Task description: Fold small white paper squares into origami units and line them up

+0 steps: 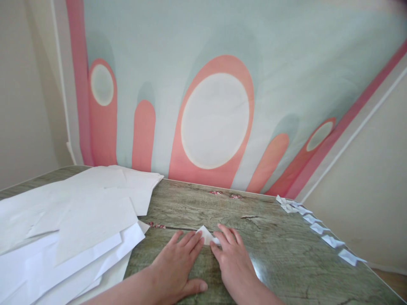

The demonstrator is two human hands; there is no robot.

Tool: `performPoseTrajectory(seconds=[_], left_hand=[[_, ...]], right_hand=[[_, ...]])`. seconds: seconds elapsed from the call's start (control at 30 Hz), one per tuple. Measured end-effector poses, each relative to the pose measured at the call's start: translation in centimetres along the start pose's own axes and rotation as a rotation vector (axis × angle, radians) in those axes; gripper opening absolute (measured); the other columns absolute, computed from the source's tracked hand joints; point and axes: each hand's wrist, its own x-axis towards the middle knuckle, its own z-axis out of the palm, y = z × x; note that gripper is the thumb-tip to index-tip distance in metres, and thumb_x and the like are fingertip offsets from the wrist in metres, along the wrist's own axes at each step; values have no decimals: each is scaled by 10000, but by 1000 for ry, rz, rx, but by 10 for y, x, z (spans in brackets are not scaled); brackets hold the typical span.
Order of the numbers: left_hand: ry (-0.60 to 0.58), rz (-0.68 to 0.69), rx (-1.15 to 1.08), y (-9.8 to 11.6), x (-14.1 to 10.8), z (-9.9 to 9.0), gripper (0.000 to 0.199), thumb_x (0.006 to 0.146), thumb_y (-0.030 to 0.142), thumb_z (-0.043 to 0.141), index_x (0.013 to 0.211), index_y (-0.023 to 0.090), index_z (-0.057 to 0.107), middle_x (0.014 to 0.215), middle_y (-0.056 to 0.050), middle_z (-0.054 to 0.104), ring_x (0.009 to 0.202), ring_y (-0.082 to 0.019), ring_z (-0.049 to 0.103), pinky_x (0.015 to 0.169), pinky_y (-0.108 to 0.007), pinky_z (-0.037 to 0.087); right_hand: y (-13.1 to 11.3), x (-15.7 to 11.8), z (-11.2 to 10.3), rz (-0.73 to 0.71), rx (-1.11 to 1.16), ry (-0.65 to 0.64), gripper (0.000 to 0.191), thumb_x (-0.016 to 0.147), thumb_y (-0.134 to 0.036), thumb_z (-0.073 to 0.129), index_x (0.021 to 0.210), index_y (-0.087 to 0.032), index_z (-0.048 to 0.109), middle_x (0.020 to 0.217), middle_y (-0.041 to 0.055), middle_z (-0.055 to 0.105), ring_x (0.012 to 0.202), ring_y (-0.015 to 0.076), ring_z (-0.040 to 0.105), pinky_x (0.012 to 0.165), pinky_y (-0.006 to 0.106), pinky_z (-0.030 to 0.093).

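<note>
Both hands rest on the wood-patterned table, with a small folded piece of white paper between them. My left hand lies palm down, fingers spread, its fingertips touching the paper's left side. From the right, my right hand reaches the paper's lower right corner, its fingers apart and its thumb and fingertips at the paper's edge. The paper comes to a point at the top.
Overlapping white sheets cover the table's left side. Several small folded white papers run in a row along the right edge. Behind the table hangs a teal and coral patterned backdrop.
</note>
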Motion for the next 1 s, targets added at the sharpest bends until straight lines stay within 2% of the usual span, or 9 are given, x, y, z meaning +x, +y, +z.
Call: performPoseTrajectory(seconds=[0.2, 0.4, 0.5, 0.6, 0.7, 1.0], left_hand=[[-8, 1, -18, 0, -1, -2, 798, 843, 685, 250, 1415, 128, 262, 1463, -158, 263, 1325, -324, 273, 1057, -493, 202], [4, -9, -4, 2, 1, -3, 801, 831, 685, 302, 1411, 133, 276, 1462, -158, 254, 1318, -334, 285, 1053, -492, 200], [6, -12, 8, 2, 1, -3, 812, 823, 696, 300, 1403, 128, 297, 1459, -156, 265, 1309, -338, 301, 1050, -488, 204], [38, 6, 1, 1, 2, -2, 827, 815, 712, 283, 1385, 116, 340, 1439, -162, 317, 1296, -343, 322, 1042, -494, 209], [62, 33, -10, -2, 3, 0, 830, 816, 721, 241, 1374, 119, 364, 1427, -163, 343, 1300, -340, 313, 1044, -495, 203], [54, 53, -62, -3, 3, -3, 822, 820, 717, 242, 1387, 129, 336, 1431, -166, 333, 1315, -318, 296, 1069, -472, 187]], right_hand=[[4, -3, -7, 52, -54, -92, 225, 777, -64, 581, 970, -64, 696, 1020, 194, 657, 1150, 323, 477, 1009, 494, 251], [14, -6, -9, 45, -60, -42, 208, 788, -61, 560, 893, -144, 719, 889, 138, 679, 1030, 290, 543, 1009, 491, 250], [13, -6, -7, 58, -56, 1, 210, 795, -53, 551, 868, -160, 716, 930, 120, 677, 1012, 274, 548, 1009, 478, 249], [7, -6, 1, 82, -64, 85, 293, 812, -37, 514, 1035, -155, 663, 1047, 106, 657, 1031, 261, 538, 1006, 466, 251], [1, -7, 11, 18, -33, 122, 342, 826, -64, 523, 1141, -174, 597, 1126, 77, 631, 1094, 252, 502, 1015, 447, 244], [2, -6, 18, -50, -31, 113, 279, 838, -95, 557, 1095, -187, 612, 1071, 64, 640, 1078, 243, 508, 1011, 434, 279]])
